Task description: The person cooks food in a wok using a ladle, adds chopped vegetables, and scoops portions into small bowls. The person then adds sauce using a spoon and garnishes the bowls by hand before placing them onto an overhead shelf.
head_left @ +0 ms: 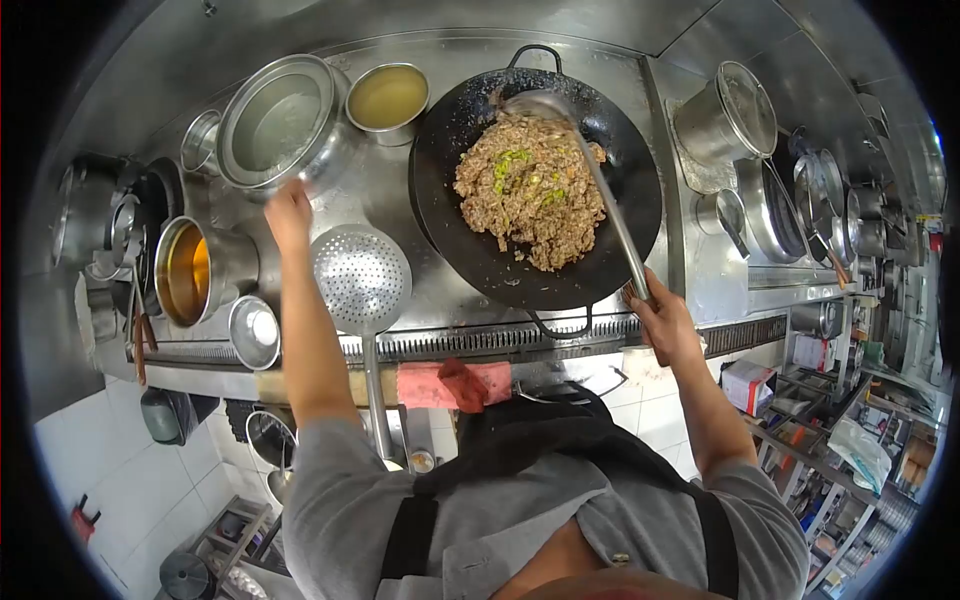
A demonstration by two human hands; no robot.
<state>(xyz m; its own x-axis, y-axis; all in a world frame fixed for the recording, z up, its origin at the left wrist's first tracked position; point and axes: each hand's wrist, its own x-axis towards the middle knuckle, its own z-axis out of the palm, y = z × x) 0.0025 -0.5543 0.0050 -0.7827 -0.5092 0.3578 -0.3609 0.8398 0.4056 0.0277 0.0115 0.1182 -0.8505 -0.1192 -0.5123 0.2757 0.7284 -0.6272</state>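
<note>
Stirring seems in hand: the right hand (665,325) grips the ladle (610,210), its bowl towards the wok's (440,210) twelve o'clock; next likely needs a six-o'clock drag. Left hand (290,215) curls closed, any hold unclear.

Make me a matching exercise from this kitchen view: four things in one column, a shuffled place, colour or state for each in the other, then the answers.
Things
1. Ladle
2. Skimmer
3. Wok
4. Green pieces

Descriptions
A. On top of the food
B. Black, with two loop handles
C. Held in the right hand
D. Dotted with small holes

Pairs: 1-C, 2-D, 3-B, 4-A
</note>
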